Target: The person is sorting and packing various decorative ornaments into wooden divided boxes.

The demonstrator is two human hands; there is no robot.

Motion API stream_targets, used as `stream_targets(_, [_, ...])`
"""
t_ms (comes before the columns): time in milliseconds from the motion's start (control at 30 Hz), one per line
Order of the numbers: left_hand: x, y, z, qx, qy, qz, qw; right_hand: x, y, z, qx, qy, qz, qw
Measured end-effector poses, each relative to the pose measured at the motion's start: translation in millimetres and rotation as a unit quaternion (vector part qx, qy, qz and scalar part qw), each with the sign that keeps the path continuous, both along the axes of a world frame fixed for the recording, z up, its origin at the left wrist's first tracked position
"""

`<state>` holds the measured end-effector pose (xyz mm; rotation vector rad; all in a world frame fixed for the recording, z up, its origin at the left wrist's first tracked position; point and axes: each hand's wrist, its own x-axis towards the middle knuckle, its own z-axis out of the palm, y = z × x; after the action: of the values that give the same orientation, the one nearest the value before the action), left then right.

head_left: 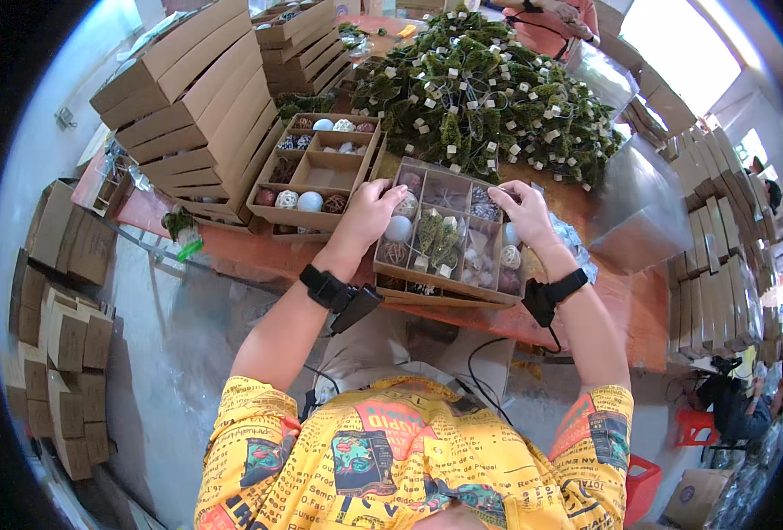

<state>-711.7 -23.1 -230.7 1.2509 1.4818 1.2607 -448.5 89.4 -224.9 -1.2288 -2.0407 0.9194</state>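
A divided cardboard box (484, 290) sits in front of me at the table's edge, slightly tilted, on top of another box. Its compartments hold round ornaments, pine cones and small green moss trees (438, 237) with pale block bases. A hazy sheen over it looks like a clear cover. My left hand (375, 212) is closed on the box's left side, thumb over the rim. At the far right corner, my right hand (525, 212) grips the rim with bent fingers; its exact contact is partly hidden.
Another divided box of ornaments (325, 170) lies to the left, beside tall stacks of cardboard trays (188, 106). Moss trees make a large heap (488, 97) behind. Clear plastic covers (643, 208) stand at the right. A person (555, 22) is across the table (634, 309).
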Motion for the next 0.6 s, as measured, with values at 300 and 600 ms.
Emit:
stream_targets(300, [18.5, -15.6, 28.3, 0.069, -0.187, 0.037, 0.979, 3.1, -13.1, 22.9, 0.017, 0.14, 0.006, 0.99])
stream_targets(600, [29.1, -24.6, 45.0, 0.088, -0.225, 0.046, 0.969, 34.2, -41.6, 45.3, -0.066, 0.248, 0.012, 0.966])
